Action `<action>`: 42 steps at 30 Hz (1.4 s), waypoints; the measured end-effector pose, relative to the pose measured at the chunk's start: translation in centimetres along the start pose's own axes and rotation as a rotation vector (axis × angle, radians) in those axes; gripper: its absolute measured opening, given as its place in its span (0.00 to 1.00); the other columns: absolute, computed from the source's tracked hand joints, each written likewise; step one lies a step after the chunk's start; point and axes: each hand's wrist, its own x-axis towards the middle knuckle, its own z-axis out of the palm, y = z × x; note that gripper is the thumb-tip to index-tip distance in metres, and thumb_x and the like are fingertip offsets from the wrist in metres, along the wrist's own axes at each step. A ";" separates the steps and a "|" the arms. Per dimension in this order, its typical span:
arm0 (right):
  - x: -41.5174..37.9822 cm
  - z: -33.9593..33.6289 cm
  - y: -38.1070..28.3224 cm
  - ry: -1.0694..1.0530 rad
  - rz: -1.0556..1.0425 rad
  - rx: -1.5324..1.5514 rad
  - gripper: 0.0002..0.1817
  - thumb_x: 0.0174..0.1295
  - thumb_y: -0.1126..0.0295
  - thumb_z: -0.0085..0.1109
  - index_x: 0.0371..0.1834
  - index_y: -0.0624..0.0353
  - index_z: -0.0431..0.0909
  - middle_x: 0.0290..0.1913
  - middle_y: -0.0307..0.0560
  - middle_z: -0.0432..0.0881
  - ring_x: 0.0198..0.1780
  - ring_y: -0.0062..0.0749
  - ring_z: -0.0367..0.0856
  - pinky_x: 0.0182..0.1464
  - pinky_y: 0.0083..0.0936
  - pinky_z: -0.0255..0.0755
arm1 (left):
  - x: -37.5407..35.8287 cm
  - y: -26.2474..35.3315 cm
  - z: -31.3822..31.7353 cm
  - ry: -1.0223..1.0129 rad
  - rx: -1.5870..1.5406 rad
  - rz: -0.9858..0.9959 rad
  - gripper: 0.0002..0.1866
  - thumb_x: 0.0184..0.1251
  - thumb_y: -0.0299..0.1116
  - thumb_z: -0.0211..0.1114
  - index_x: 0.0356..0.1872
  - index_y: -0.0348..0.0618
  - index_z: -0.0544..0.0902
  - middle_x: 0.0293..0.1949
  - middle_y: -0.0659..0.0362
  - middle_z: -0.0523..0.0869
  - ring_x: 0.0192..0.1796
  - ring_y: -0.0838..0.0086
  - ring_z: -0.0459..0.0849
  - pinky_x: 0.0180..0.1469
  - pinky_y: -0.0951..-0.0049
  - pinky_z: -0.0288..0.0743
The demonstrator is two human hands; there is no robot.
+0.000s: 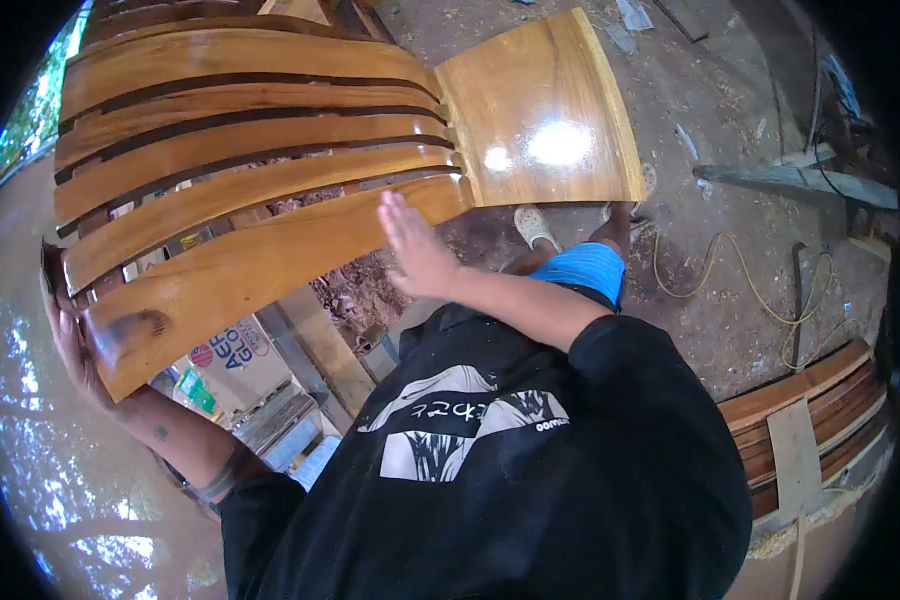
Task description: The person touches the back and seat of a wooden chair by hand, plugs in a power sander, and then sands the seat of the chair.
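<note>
A glossy, slatted wooden bench (260, 245) stretches across the upper left, with a broad solid panel (540, 110) joined at its right end. My left hand (78, 350) is wrapped round the left end of its nearest slat, close to a dark patch in the wood. A dark, ragged-looking piece (51, 265) shows by those fingertips. Flat and with fingers stretched out, my right hand (415, 250) is at the near edge of the same slat, toward its right end. Nothing shows in that palm.
Under the slats stand a printed cardboard box (235, 360) and wooden boards (325, 345). My legs in blue shorts (582, 270) and light clogs (533, 225) are near the panel. A yellow cord (715, 240) trails over the floor. More curved slats (840, 400) rest at lower right.
</note>
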 end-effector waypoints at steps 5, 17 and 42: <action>-1.2 -0.3 5.6 -0.124 0.308 0.043 0.62 0.46 0.63 0.70 0.74 0.73 0.30 0.74 0.77 0.34 0.77 0.66 0.34 0.76 0.50 0.38 | 0.7 -0.2 -1.2 -0.030 0.125 0.062 0.34 0.70 0.39 0.51 0.73 0.33 0.55 0.71 0.49 0.62 0.71 0.62 0.65 0.71 0.60 0.61; 0.4 0.3 0.5 0.057 0.073 0.089 0.46 0.66 0.49 0.50 0.74 0.71 0.41 0.76 0.70 0.39 0.78 0.60 0.36 0.74 0.57 0.38 | 0.9 -0.2 -1.7 -0.067 0.086 0.061 0.33 0.70 0.39 0.53 0.72 0.36 0.58 0.69 0.50 0.66 0.68 0.63 0.68 0.66 0.63 0.66; 5.7 1.2 -4.3 0.168 0.626 0.245 0.49 0.70 0.40 0.35 0.72 0.81 0.38 0.73 0.82 0.34 0.75 0.73 0.34 0.74 0.57 0.33 | 0.8 -0.3 -2.4 -0.043 0.050 0.040 0.28 0.71 0.37 0.55 0.69 0.35 0.64 0.59 0.53 0.76 0.60 0.68 0.75 0.61 0.66 0.70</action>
